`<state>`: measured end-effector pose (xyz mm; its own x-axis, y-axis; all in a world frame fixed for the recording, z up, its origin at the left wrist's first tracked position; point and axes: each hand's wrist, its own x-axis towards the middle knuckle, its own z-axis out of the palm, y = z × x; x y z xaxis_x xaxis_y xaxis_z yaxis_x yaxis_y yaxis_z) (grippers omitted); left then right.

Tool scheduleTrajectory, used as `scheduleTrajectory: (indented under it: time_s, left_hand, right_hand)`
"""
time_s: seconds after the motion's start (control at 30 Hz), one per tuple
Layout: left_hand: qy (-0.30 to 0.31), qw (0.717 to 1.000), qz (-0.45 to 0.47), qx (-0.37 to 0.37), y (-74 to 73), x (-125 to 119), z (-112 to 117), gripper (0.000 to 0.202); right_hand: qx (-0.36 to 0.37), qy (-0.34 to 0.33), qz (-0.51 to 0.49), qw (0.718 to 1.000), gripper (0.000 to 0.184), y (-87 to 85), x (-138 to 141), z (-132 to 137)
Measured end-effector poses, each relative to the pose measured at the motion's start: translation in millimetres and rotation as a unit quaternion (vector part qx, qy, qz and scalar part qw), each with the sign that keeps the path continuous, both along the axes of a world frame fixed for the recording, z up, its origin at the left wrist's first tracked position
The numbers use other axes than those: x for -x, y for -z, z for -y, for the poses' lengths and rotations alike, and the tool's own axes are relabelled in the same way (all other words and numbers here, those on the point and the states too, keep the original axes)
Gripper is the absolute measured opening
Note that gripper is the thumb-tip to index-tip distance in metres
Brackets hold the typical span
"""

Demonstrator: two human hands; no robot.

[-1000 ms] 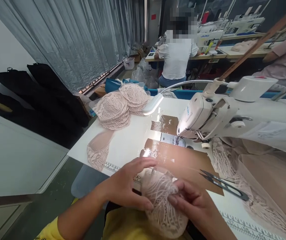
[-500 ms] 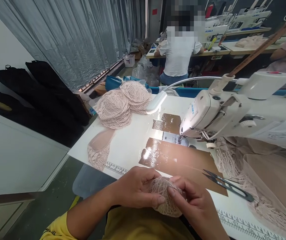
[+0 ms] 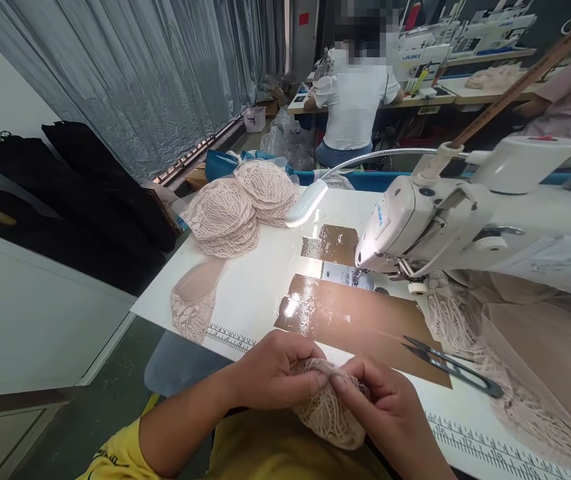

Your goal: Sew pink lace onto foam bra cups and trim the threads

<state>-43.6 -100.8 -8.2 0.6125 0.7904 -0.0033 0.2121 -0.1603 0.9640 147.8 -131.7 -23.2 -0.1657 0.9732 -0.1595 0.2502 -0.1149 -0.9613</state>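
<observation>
A beige lace bra cup is held between both hands at the front edge of the sewing table. My left hand pinches its upper edge, thumb on top. Close beside it, my right hand grips the same edge with thumb and fingers. The cup's lace side bulges down toward my lap, and its far side is hidden. Thread snips lie to the right of my hands on the brown taped sheet. Beyond stands a white sewing machine.
Stacked lace cups sit at the back left, with a single lace piece nearer the left edge. Sheer beige fabric spreads under the machine arm at right. A lamp arches over the table. A co-worker sits beyond.
My thumbs have drawn closer together along the cup's edge. The lace cup has tilted, its lower part hanging further toward my lap. The whole view has shifted slightly.
</observation>
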Motion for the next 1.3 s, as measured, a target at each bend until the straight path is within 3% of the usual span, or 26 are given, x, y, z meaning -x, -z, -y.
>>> scheduleTrajectory:
  time_s: [0.17,0.27,0.33,0.43,0.5,0.57,0.63,0.7,0.8,1.0,1.17,1.3]
  left_hand:
    - [-0.003,0.998,0.02,0.052,6.6,-1.1,-1.0,0.018]
    - [0.007,0.998,0.014,0.058,7.9,-4.9,-1.3,0.022]
    - [0.031,0.996,0.022,0.081,7.5,-6.7,-2.1,0.023]
    - [0.101,0.99,0.02,0.1,6.7,-3.4,-6.3,0.019]
    - [0.124,0.99,-0.022,0.061,5.8,3.3,-11.3,0.011]
    - [0.091,0.993,-0.074,-0.01,3.0,11.4,-17.4,0.009]
    - [0.058,0.993,-0.082,-0.06,-2.3,17.7,-22.9,0.023]
    - [0.069,0.995,-0.037,-0.056,-9.2,18.9,-26.6,0.038]
    - [0.093,0.995,0.017,-0.007,-16.4,9.2,-28.4,0.055]
    - [0.075,0.988,0.074,0.116,-6.3,-17.9,-28.8,0.021]
    - [0.04,0.96,0.151,0.232,8.6,-28.9,-28.5,0.023]
    - [-0.027,0.923,0.196,0.33,16.4,-33.9,-30.0,0.03]
  right_hand:
    - [0.007,0.005,-0.063,0.998,0.03,-2.8,-9.6,-7.9]
    - [-0.017,-0.077,-0.008,0.997,0.023,-6.6,-12.0,-13.3]
    - [-0.011,-0.107,0.009,0.994,0.027,-8.7,-12.3,-15.5]
    - [0.041,-0.075,-0.05,0.995,0.031,-10.2,-14.0,-16.0]
    - [0.087,-0.056,-0.107,0.989,0.034,-10.7,-17.1,-15.1]
    - [0.117,-0.042,-0.152,0.98,0.036,-11.5,-21.0,-14.0]
    - [0.133,-0.035,-0.169,0.976,0.036,-13.4,-23.8,-13.5]
    - [0.135,-0.042,-0.16,0.977,0.035,-16.5,-24.5,-13.8]
    - [0.094,-0.063,-0.107,0.988,0.034,-23.4,-22.4,-15.9]
    - [-0.016,-0.056,0.006,0.998,0.033,-35.4,-21.7,-21.5]
    - [-0.018,-0.044,0.012,0.999,0.033,-31.6,-25.0,-29.1]
    - [0.022,-0.05,-0.018,0.998,0.033,-23.5,-27.5,-38.8]
